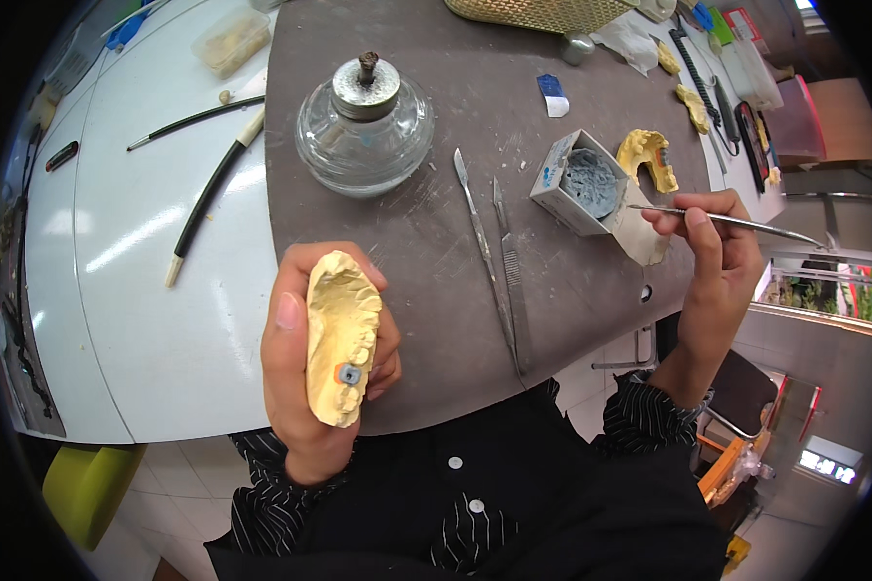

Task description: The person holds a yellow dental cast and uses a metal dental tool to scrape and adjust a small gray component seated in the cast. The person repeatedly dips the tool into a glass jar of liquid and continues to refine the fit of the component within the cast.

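My left hand grips a yellow plaster dental cast, its row of teeth turned to the right. One tooth on it carries a grey wax cap with an orange patch beside it. Between the fingertips of my right hand is a thin metal wax carver. Its tip points left, over the open flap of a small white box of grey-blue wax. A second, horseshoe-shaped yellow cast lies just behind that box.
A glass spirit lamp with a dark wick stands at the back left of the brown mat. A scalpel-like knife and a slim carving tool lie mid-mat. Black-handled brushes rest on the white tabletop.
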Motion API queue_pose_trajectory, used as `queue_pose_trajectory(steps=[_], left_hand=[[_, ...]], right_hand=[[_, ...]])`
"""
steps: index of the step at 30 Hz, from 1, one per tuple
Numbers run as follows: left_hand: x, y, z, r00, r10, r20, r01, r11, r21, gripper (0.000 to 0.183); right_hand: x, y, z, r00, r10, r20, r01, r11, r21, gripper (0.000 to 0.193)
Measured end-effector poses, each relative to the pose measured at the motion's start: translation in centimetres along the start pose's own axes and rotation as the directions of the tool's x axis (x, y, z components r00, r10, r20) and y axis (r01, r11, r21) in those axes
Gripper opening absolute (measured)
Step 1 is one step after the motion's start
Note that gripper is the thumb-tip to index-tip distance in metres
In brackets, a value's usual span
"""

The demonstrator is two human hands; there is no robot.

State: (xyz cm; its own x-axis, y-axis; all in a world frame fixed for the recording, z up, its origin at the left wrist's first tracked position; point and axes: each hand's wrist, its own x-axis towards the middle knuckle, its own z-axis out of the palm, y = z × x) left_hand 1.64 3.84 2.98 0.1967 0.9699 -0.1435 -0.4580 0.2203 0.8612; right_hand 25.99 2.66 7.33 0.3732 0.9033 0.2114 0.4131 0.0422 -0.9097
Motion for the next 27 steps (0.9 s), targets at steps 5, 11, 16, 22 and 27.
queue_pose_trajectory(steps=[5,11,16,22,27], left_hand=[[0.1,-0.1,-0.8,0.998,-0.054,0.025,0.055,0.998,-0.032,0.044],[0.2,-0.2,-0.9,0.999,-0.032,0.033,0.034,0.999,-0.04,0.045],[0.2,-0.2,-0.7,0.999,-0.032,0.02,0.033,0.998,-0.048,0.043],[0.3,-0.2,-0.3,1.0,0.003,0.019,-0.003,0.999,-0.039,0.041],[0.2,-0.2,-0.2,1.0,0.0,-0.007,0.0,0.999,-0.042,0.041]], right_hand=[[0.1,0.4,0.8,0.999,-0.046,0.021,0.049,0.985,-0.163,0.011],[0.5,0.1,1.4,0.998,-0.057,0.02,0.06,0.966,-0.253,0.012],[0.5,0.2,1.2,0.996,-0.073,0.047,0.084,0.943,-0.321,0.013],[0.5,0.1,1.4,0.996,-0.083,0.03,0.088,0.938,-0.335,0.014],[0.6,0.3,1.4,0.996,-0.078,0.034,0.084,0.94,-0.329,0.015]])
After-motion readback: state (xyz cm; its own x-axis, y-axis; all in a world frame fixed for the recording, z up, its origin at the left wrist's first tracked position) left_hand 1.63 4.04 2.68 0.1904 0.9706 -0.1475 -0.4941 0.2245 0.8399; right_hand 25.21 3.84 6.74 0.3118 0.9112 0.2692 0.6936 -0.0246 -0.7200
